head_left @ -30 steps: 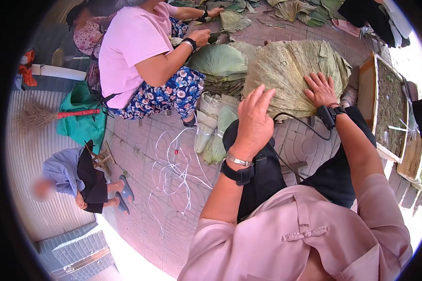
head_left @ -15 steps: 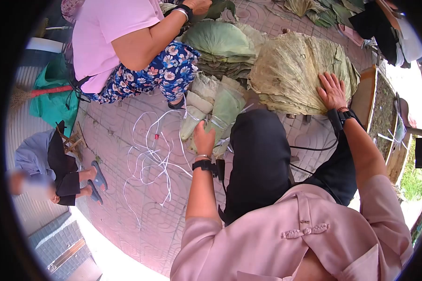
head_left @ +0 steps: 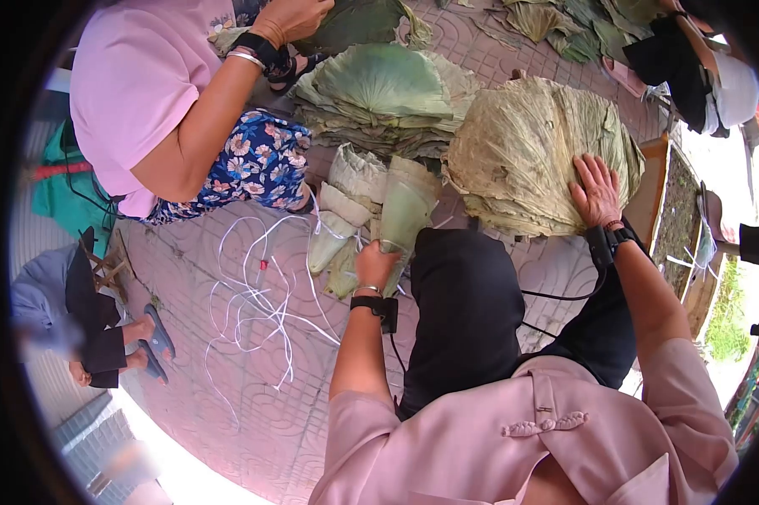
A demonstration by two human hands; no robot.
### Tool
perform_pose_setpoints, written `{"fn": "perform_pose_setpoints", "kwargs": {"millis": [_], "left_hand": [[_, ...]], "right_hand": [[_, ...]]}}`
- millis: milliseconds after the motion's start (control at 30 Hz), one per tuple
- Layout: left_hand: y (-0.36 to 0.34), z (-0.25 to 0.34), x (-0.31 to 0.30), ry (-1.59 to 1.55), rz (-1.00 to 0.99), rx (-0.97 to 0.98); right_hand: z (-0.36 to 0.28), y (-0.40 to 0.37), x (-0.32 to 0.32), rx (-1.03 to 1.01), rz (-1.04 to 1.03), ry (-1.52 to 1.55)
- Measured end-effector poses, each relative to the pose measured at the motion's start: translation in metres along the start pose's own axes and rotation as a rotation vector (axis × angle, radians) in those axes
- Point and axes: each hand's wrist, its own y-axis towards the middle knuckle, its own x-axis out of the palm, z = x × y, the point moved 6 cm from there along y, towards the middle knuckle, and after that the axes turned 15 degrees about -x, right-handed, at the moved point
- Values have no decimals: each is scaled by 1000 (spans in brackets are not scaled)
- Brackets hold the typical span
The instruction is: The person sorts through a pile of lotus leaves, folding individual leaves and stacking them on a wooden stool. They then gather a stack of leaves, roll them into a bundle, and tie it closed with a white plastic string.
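1. The wrinkled, papery leaf stack (head_left: 522, 160) lies beyond the knees; the right hand (head_left: 597, 192) rests flat on it, fingers slightly parted.
2. The left hand (head_left: 377, 265) closes round a smooth, tapered leaf bundle (head_left: 406, 202).
3. Thin white twine (head_left: 249, 292) loops across patterned paving (head_left: 173, 421).

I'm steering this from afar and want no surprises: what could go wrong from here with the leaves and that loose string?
The white string lies in loose loops on the paving near the left hand; it could tangle or snag if pulled.

The large leaf stack looks dry and ragged-edged under the right hand; hard pressing might tear leaves or shift them.

The black cable loops between the knees and might catch as the right arm moves.
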Motion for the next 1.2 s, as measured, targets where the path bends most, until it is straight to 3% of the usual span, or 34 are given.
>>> {"fn": "perform_pose_setpoints", "kwargs": {"millis": [33, 100, 133, 200, 367, 467, 500, 600, 700, 767, 800, 833, 900, 967, 1200], "left_hand": [[-7, 0, -10, 9, 7, 3], [-22, -3, -25, -490, -248, -52], [-33, 6, -44, -472, -241, -58], [-69, 26, -84, -761, -418, 13], [-119, 63, -151, -900, -572, 53], [-157, 101, -182, -987, -584, 170], [-165, 113, -187, -966, -586, 189], [-184, 156, -189, -1038, -685, 340], [-195, 202, -159, -1226, -943, 406], [-198, 234, -126, -1205, -1057, 431], [-203, 250, -109, -1217, -1145, 440], [-209, 266, -93, -1191, -1167, 433], [-215, 284, -88, -1010, -733, 621], [-218, 296, -72, -1015, -803, 604], [-209, 297, -43, -1179, -1187, 449]], "right_hand": [[0, 0, -1, -4, 5, 7], [-2, 0, -4, 1, 8, 32], [3, 2, 0, 5, 8, 51], [3, 0, 0, 4, -1, 50], [17, 7, 9, -3, -44, 162], [17, 6, -27, 19, 318, 271], [10, 3, -43, 39, 337, 275], [-40, -15, -92, -49, 291, 1063], [-102, -43, -142, -163, 159, 1752], [-127, -53, -162, -292, 114, 2017], [-135, -56, -170, -400, 67, 2049], [-129, -58, -170, -351, 202, 1963], [-122, -62, -163, -288, 349, 1868], [-107, -63, -158, -249, 561, 1472], [-98, -54, -133, -76, 520, 1287]]}}
